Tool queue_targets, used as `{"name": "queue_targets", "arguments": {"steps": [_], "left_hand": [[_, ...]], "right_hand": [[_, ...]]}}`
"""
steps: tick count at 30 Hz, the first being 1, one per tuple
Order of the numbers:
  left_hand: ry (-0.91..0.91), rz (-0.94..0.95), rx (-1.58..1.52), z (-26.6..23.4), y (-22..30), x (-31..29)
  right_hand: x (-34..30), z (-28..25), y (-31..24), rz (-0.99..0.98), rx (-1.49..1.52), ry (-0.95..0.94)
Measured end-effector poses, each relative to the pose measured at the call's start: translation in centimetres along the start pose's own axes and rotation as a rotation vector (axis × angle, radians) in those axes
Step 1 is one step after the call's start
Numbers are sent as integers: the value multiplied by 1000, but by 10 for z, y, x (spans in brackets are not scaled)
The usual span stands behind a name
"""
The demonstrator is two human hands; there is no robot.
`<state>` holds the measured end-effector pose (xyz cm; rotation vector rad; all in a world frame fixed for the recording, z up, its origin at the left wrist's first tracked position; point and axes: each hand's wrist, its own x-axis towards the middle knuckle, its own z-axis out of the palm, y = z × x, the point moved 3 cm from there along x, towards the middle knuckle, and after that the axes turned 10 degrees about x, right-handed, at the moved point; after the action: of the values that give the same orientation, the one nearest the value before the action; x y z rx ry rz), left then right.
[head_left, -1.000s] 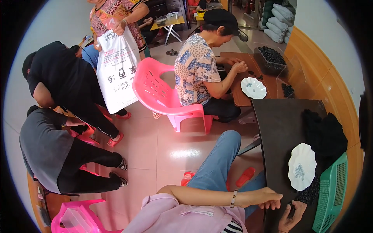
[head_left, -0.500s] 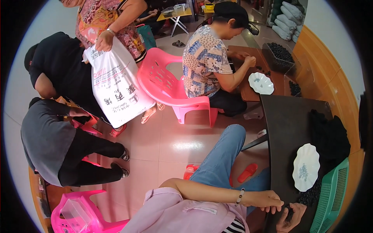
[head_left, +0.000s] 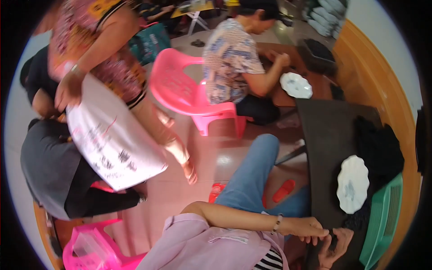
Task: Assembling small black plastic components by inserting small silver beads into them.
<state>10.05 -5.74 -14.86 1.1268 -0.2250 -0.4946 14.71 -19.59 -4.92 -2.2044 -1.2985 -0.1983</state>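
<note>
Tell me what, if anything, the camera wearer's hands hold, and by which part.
It cannot be told: the left hand and right hand have fingertips close together, but anything small and dark there would blend into the dark tabletop.

Pinkish tiled flr w/ glare; pale wall left, white wall right w/ wood panelling low down. Dark tbl near right, brown tbl on its far side, pink chair left of that; brighter pink chair near left; sm yellow folding tbl w/ white legs far
</note>
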Motion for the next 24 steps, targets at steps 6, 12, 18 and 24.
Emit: {"name": "queue_targets", "arguments": {"steps": [6, 12, 18, 24], "left_hand": [[1, -80, -104, 1, 21, -7], [73, -179, -161, 2, 28, -6], [49, -166, -206, 16, 0, 29], [60, -190, -303, 21, -9, 40]], "right_hand": [[10, -4, -4, -31, 77, 100], [4, -7, 9, -78, 118, 133], [-33, -13, 45, -70, 144, 179], [-41, -15, 56, -11, 216, 192]]}}
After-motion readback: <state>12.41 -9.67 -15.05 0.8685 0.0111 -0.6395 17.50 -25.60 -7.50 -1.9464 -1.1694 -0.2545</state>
